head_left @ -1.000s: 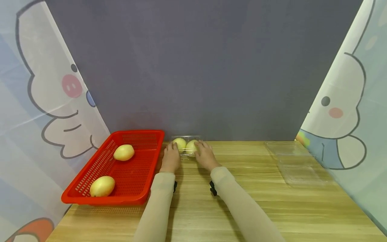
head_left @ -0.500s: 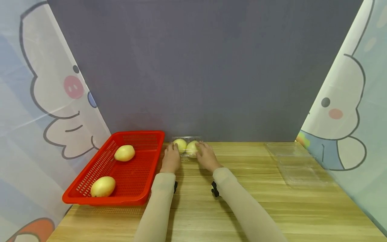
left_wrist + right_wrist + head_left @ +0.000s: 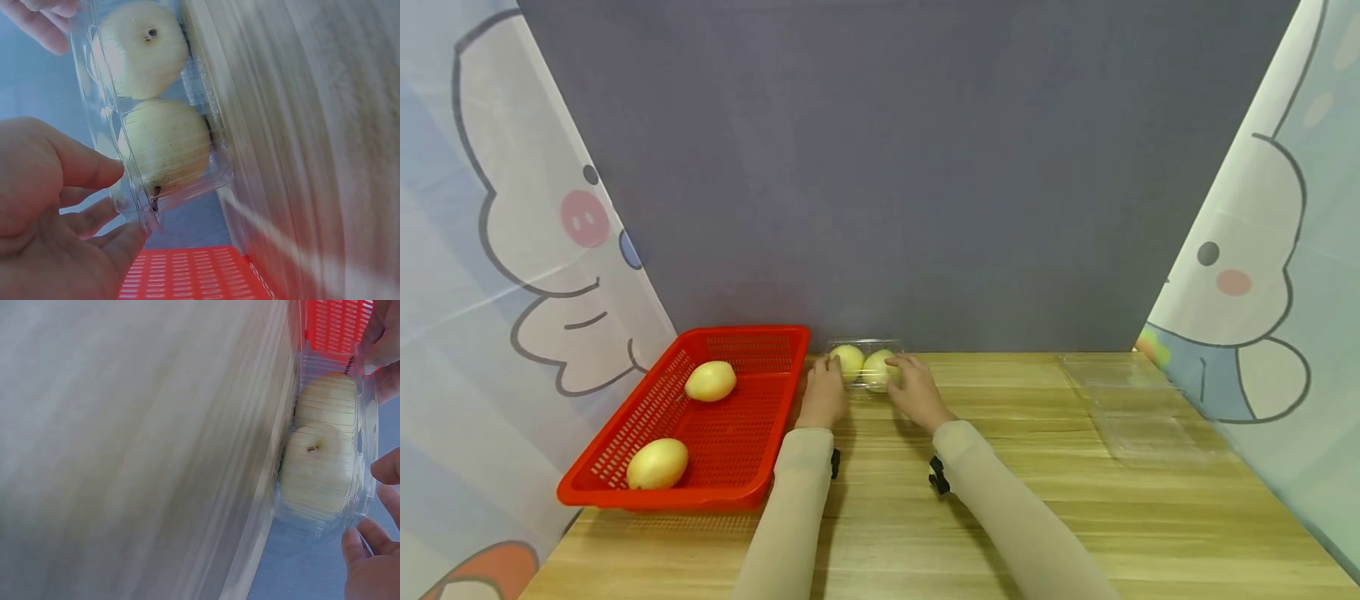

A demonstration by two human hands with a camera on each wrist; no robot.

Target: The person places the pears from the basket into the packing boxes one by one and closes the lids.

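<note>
A clear plastic clamshell box (image 3: 863,393) stands at the table's back edge with its lid down. Inside lie two pale yellow pears, a left pear (image 3: 847,360) and a right pear (image 3: 878,372), side by side. My left hand (image 3: 824,395) grips the box's left end; in the left wrist view its thumb (image 3: 100,170) presses the lid rim, with fingers curled beneath the edge. At the right end, my right hand (image 3: 917,393) holds the front corner between thumb and fingers. The right wrist view shows those fingertips (image 3: 357,542) at the rim.
Left of the box stands a red perforated basket (image 3: 700,498), holding a far pear (image 3: 711,381) and a near pear (image 3: 657,464). On the right of the wooden table (image 3: 1000,517) lies another clear plastic container (image 3: 1142,412). A grey panel (image 3: 880,183) rises behind.
My right hand has shifted slightly right along the box end, its fingers lifting a little from the lid's top. My left hand and the box stay nearly in place.
</note>
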